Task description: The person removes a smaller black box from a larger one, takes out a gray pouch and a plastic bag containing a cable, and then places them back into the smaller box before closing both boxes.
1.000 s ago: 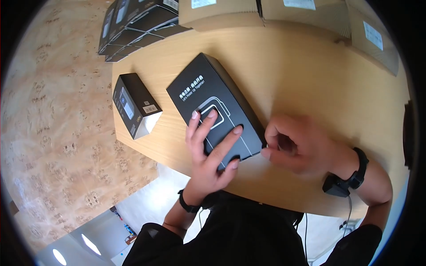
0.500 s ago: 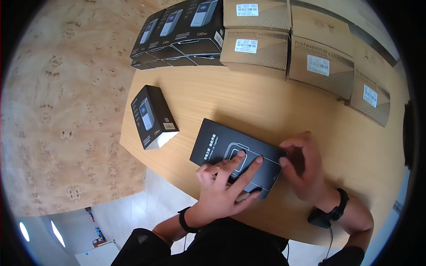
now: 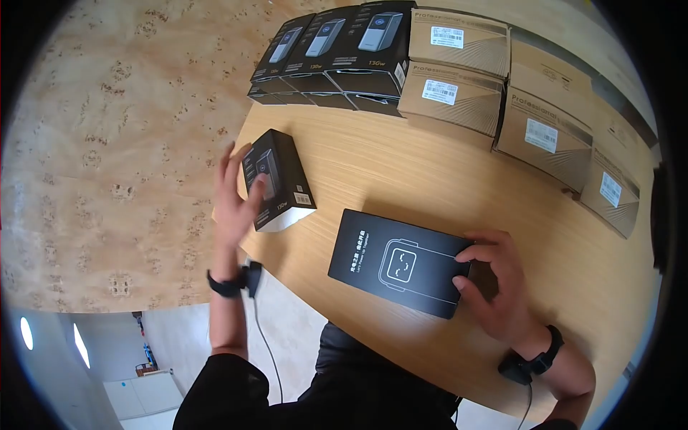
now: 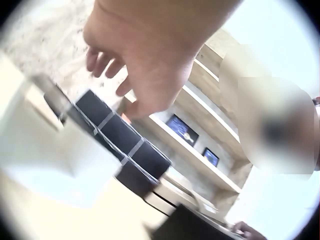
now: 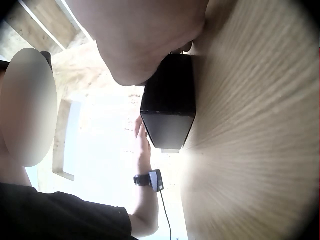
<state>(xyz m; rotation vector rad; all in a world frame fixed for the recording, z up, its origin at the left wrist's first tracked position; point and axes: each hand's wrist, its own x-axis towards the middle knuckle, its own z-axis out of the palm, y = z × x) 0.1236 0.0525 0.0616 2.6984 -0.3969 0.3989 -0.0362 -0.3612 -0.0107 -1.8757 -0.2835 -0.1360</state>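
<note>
A black printed box (image 3: 398, 265) lies flat on the table before the person, its line drawing and white lettering facing up. At its right end the curved fingers and thumb of the right hand (image 3: 498, 287) hold the edge. In the right wrist view that hand hides part of the black box (image 5: 170, 85). Farther left stands a smaller-looking black 130w carton (image 3: 276, 179), its white end toward the person. The left hand (image 3: 236, 204) is beside it, fingers extended, thumb overlapping its printed face. In the left wrist view, the left hand (image 4: 145, 70) has its fingers spread.
Stacked black 130w cartons (image 3: 337, 57) line the back of the table (image 3: 358, 165). To their right are brown cardboard boxes (image 3: 459, 93) with white labels. A patterned surface (image 3: 143, 179) extends left of the table. Cables hang from the wrist cameras.
The left hand has left the black box's top and moved left to the 130w carton. The black box has turned to lie more crosswise, with the right hand still at its right end.
</note>
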